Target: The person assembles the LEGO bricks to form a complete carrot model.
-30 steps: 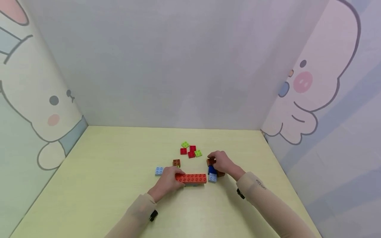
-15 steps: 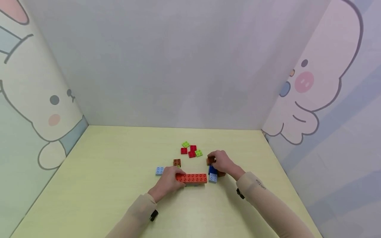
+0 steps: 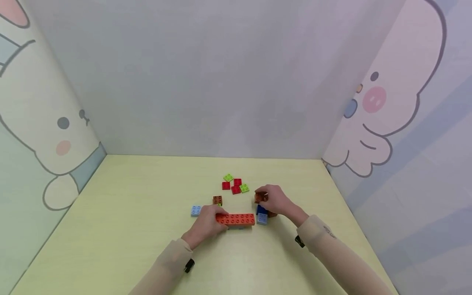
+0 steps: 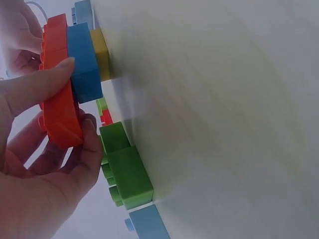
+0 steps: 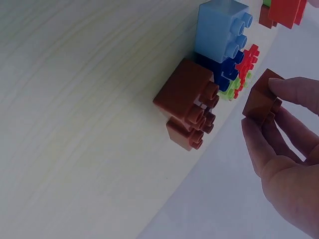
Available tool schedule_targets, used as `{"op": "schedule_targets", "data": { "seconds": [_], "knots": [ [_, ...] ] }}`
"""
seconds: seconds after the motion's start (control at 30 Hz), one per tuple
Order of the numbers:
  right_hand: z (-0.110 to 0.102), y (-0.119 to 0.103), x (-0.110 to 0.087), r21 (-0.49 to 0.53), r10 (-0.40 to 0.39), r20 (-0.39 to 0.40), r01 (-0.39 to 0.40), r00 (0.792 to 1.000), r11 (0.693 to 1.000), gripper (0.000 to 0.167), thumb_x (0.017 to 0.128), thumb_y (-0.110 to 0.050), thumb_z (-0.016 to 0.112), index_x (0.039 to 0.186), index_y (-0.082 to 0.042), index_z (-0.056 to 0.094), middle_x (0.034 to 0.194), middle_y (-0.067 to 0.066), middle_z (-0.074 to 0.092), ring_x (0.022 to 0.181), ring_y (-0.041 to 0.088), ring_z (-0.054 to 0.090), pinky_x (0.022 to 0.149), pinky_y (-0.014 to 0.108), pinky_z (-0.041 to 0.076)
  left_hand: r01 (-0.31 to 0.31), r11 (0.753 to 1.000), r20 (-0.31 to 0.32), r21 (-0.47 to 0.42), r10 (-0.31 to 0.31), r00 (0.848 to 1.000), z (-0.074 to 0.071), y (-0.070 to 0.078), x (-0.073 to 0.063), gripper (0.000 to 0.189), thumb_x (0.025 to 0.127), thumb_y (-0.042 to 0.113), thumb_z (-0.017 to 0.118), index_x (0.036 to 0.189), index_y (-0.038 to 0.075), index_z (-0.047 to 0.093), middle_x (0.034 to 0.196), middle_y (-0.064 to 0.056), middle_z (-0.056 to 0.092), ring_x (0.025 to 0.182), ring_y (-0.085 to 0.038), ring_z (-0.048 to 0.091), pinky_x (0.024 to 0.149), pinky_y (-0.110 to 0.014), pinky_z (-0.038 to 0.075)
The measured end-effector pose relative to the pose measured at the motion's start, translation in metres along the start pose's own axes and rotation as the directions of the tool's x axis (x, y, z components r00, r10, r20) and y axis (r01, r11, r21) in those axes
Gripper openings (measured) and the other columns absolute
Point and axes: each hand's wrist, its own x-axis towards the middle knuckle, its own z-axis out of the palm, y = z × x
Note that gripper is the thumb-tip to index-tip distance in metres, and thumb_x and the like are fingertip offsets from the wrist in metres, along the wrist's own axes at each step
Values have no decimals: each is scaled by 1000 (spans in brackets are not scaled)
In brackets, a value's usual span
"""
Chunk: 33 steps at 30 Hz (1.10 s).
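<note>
My left hand (image 3: 205, 222) grips one end of a long red brick row (image 3: 239, 219), thumb on the near side. In the left wrist view, a blue brick (image 4: 83, 59) is joined under the red row, with a yellow brick (image 4: 101, 52) below that. My right hand (image 3: 276, 200) pinches a brown brick (image 5: 259, 102) between thumb and fingers, apart from the table in the right wrist view. Under and beside this hand are a dark blue brick (image 3: 262, 209), a light blue brick (image 3: 262, 218) and brown bricks (image 5: 184, 89) partly hidden in the head view.
Several thin red (image 3: 236, 189) and lime (image 3: 228, 177) bricks lie flat farther back. Left of the red row stand a brown brick (image 3: 217, 200), green bricks (image 4: 130, 177) and a light blue brick (image 3: 196, 210). A pale wall (image 3: 214, 82) rises behind the table (image 3: 140, 184).
The brown brick in my right hand has tilted and come up slightly, showing more of its side. My left hand keeps its hold on the red row with little change.
</note>
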Motion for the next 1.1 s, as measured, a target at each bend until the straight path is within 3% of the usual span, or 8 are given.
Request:
{"op": "schedule_targets", "data": {
  "seconds": [0.2,0.4,0.77,1.1],
  "knots": [
    [-4,-9,-12,67,-12,11,11,1000,998,36,80,-2,71,116,-1,67,100,1,63,88,16,59,76,35,51,15,1000,12,1,-15,1000,0,0,1,32,72,11,84,102,8,73,101,0,65,97,-21,56,86,-43,45],
    [-6,-17,-21,103,-91,24,88,996,991,33,80,-2,71,113,0,67,100,1,64,87,15,58,76,36,51,11,1000,6,1,-11,1000,-1,2,1,32,72,10,84,102,7,73,101,-1,65,97,-22,56,86,-43,45],
    [-1,-31,-28,106,-141,33,137,989,985,33,80,0,73,112,1,67,99,2,63,88,15,60,77,32,51,32,999,8,5,-32,999,-3,3,0,32,72,11,84,102,8,73,103,-2,65,100,-24,55,88,-44,44],
    [3,-34,-34,149,-158,56,149,986,978,33,79,1,71,111,2,68,100,2,64,86,16,57,77,39,52,25,1000,9,-4,-24,1000,-3,3,0,33,72,11,84,102,8,73,103,-2,65,101,-24,56,88,-44,44]
  ]
}}
